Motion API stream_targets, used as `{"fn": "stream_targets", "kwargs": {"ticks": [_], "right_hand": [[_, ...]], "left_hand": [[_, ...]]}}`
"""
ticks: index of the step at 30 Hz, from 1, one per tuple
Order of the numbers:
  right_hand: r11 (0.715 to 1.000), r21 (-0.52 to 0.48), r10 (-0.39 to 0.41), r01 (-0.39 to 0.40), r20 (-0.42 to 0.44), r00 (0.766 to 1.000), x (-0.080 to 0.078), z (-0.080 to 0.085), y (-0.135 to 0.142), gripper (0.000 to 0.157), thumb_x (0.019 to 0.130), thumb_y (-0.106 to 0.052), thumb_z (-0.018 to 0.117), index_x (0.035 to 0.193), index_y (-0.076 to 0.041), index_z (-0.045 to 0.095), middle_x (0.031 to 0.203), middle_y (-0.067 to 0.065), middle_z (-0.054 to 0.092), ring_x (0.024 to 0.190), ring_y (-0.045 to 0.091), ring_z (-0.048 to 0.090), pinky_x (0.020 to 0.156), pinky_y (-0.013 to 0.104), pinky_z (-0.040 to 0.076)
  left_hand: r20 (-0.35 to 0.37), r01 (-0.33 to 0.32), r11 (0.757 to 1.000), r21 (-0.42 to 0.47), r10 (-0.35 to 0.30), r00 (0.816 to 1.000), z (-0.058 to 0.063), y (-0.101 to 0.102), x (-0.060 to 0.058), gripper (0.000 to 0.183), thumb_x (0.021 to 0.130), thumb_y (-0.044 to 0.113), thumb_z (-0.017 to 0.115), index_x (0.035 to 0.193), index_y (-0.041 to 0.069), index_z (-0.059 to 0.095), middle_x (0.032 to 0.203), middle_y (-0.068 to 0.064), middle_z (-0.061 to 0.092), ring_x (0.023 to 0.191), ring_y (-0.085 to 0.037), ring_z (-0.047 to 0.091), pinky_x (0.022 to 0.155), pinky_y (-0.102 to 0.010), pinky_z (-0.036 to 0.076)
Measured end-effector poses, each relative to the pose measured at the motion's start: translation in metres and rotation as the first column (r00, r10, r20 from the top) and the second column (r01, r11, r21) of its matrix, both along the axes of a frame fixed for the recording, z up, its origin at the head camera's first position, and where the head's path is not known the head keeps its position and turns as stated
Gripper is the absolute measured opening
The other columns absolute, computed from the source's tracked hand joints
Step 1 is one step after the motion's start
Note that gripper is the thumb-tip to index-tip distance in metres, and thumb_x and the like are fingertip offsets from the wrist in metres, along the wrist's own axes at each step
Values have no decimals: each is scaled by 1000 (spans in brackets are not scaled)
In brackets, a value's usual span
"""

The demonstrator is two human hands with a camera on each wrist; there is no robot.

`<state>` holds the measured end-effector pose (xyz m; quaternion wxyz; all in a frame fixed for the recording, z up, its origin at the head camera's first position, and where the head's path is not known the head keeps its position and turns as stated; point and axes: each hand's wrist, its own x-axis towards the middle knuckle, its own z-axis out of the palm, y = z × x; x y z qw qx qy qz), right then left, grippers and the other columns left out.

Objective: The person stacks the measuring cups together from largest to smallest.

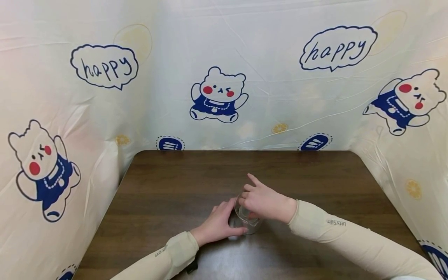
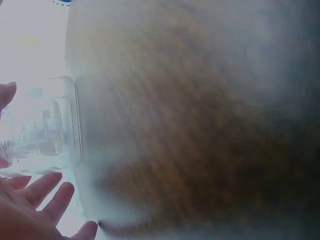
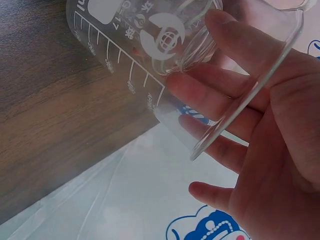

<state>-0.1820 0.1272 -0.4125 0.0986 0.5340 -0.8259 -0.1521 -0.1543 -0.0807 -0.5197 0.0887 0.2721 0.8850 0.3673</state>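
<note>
A large clear glass beaker [image 1: 252, 227] with white graduation marks [image 3: 120, 55] stands on the brown table. Inside it is a smaller glass vessel [image 2: 47, 132], apparently a second beaker. My left hand [image 1: 216, 223] holds the large beaker from its left side, thumb in front and fingers spread behind. From above, my right hand [image 1: 266, 202] reaches through the large beaker's mouth. In the right wrist view its thumb and index finger pinch the rim of the small beaker [image 3: 202, 47], while the little finger stays outside the large rim.
The wood-grain table [image 1: 168, 186] has rounded far corners. A pale cloth [image 1: 273, 109] printed with bears and lettering hangs behind it and along both sides. A small dark object [image 1: 191, 266] shows beside the left sleeve.
</note>
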Motion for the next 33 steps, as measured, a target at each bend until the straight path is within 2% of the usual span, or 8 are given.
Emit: {"fn": "stream_targets", "kwargs": {"ticks": [8,14,18,22,28,33], "right_hand": [[1000,7,0,1,-6,1000,-1,1,1,41,76,-47,91,107,-23,78,102,-9,76,105,16,63,113,59,39],[1000,16,1,-1,-21,1000,0,9,4,43,77,-48,90,112,-25,78,104,-10,76,106,16,63,113,58,39],[1000,-5,-5,5,6,1000,2,16,7,41,79,-45,90,112,-24,78,102,-9,75,109,17,63,114,56,39],[999,-34,-5,6,34,999,3,24,13,34,81,-42,89,106,-21,77,98,-7,73,106,18,64,113,53,42],[994,-106,38,-33,45,998,5,35,23,25,87,-40,84,94,-19,73,89,-7,70,91,17,63,99,42,51],[984,-170,54,-46,44,998,5,36,34,26,89,-39,82,89,-18,68,82,-8,63,81,15,60,87,34,52]], "left_hand": [[-8,1,1000,-4,-1,1000,1,0,-1,91,86,57,79,156,15,40,143,-1,59,123,-25,55,98,-52,41],[-4,2,1000,-13,-2,1000,1,0,0,91,86,58,79,156,15,40,141,1,60,122,-24,55,99,-52,40],[2,-3,1000,-14,3,1000,1,0,-1,90,85,57,80,155,16,41,139,3,61,122,-23,54,100,-51,40],[8,-8,1000,-21,8,1000,1,0,-1,88,85,58,80,154,17,42,137,4,60,122,-22,53,101,-50,39],[-8,-13,1000,-21,13,1000,1,1,-1,86,84,57,81,151,17,44,133,3,61,119,-23,55,97,-48,40],[-17,-15,1000,-10,14,1000,1,1,-1,85,84,56,81,151,18,45,133,4,62,119,-22,55,97,-46,40]]}}
